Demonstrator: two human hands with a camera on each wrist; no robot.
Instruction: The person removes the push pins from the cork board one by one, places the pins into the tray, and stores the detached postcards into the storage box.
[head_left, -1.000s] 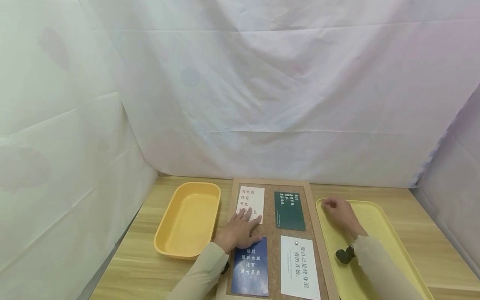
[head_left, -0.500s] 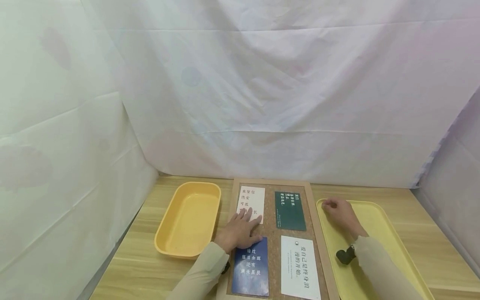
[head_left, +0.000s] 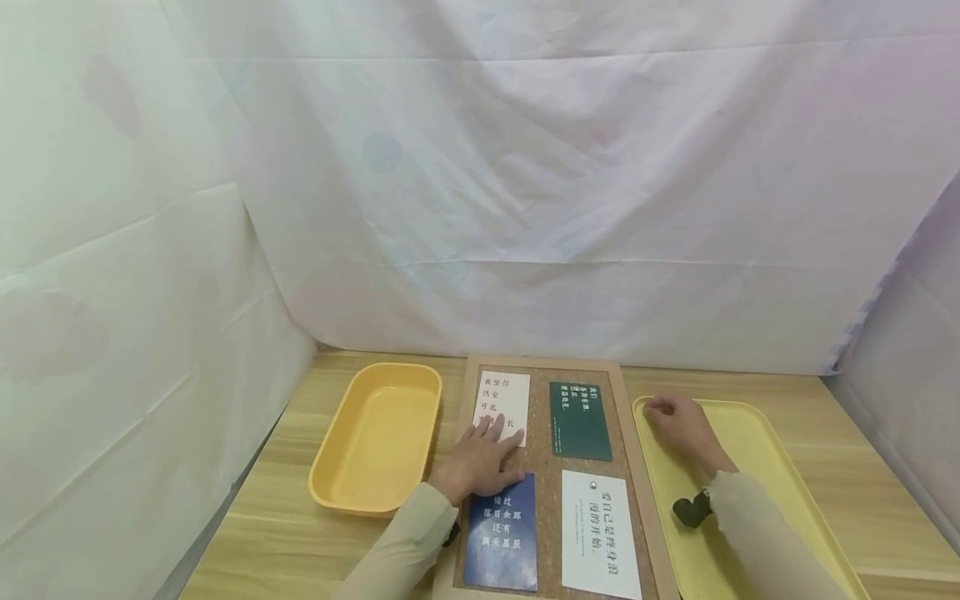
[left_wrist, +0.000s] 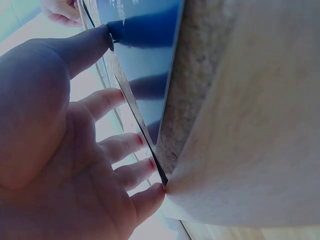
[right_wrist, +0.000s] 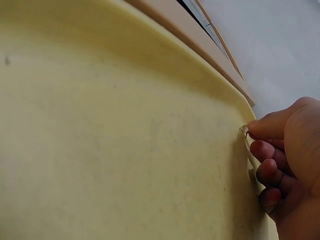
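A framed cork board (head_left: pixel 542 467) lies on the table, bearing a white card with red print (head_left: pixel 507 387), a green card (head_left: pixel 581 425), a blue card (head_left: pixel 501 558) and a white card with dark print (head_left: pixel 600 533). A round silver tack (head_left: pixel 593 485) sits at the dark-printed card's top. My left hand (head_left: pixel 476 462) rests fingers spread over the red-printed card's lower part, its thumb at the blue card's upper edge. At the yellow tray's far left corner, my right hand (head_left: pixel 682 429) pinches a small shiny thumbtack (right_wrist: pixel 244 129) between thumb and forefinger, mostly covered by the fingertips.
Left of the board stands a deep orange-yellow basin (head_left: pixel 375 450). A shallow pale yellow tray (head_left: pixel 750 442) lies along the board's right side, under my right forearm. White cloth (head_left: pixel 525 208) hangs behind the wooden table (head_left: pixel 262 508) and at both sides.
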